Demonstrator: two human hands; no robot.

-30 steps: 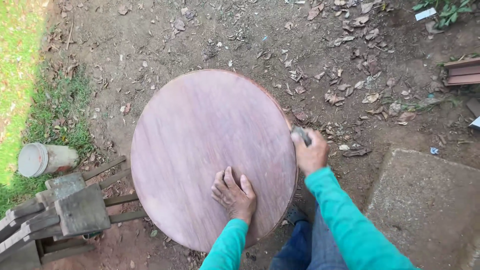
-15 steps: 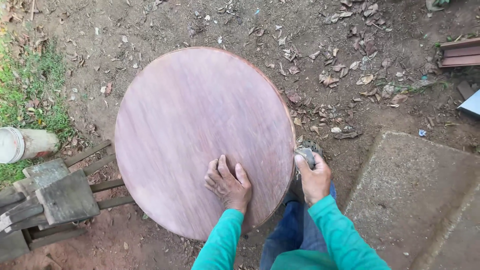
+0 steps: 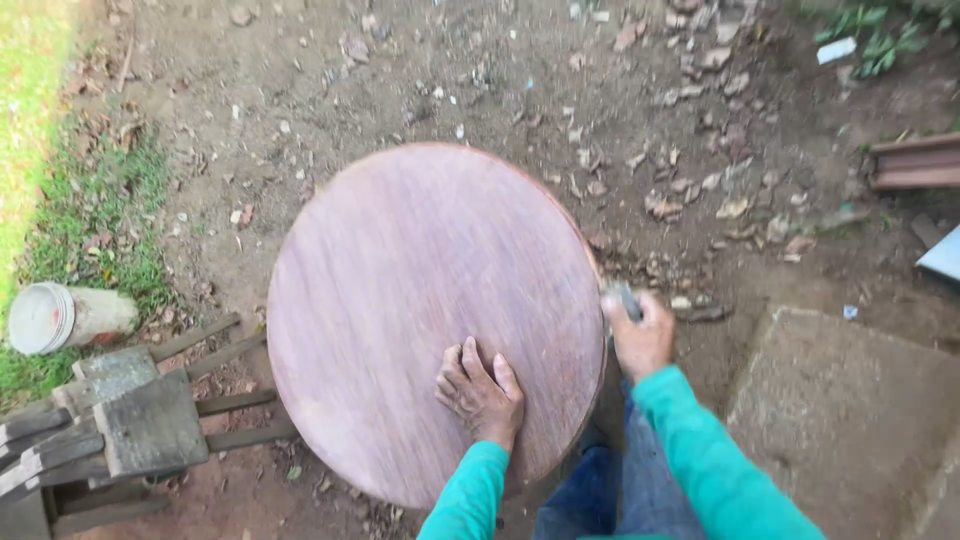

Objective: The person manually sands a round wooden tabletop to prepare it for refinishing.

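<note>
One round wooden top (image 3: 430, 310), reddish-brown, set over bare dirt at centre of view, its support hidden beneath. Left hand (image 3: 480, 392) flat on top near the close edge, fingers spread, grasping nothing. Right hand (image 3: 640, 335) at the right rim, fingers closed round a small grey block (image 3: 626, 300); block mostly covered by the hand, kind hard to make out, touching or just beside the rim, cannot tell which. Both sleeves teal; blue trousers (image 3: 620, 490) partly visible below the top, cut off by the bottom edge. One white cylindrical can (image 3: 65, 317) lying on its side on grass at far left, no label legible. One weathered grey wooden frame (image 3: 120, 420) at lower left, slats reaching toward the top, partly cut off by the corner. One flat concrete slab (image 3: 850, 420) at lower right, cut off at the edge. One reddish-brown channel piece (image 3: 915, 162) at right edge, cut off. One pale sheet corner (image 3: 940, 255) below it, mostly out of view. One small white scrap (image 3: 835, 48) near green plants at upper right. Numerous dry leaves and pebbles scattered on dirt beyond the top. Slight blur throughout.
</note>
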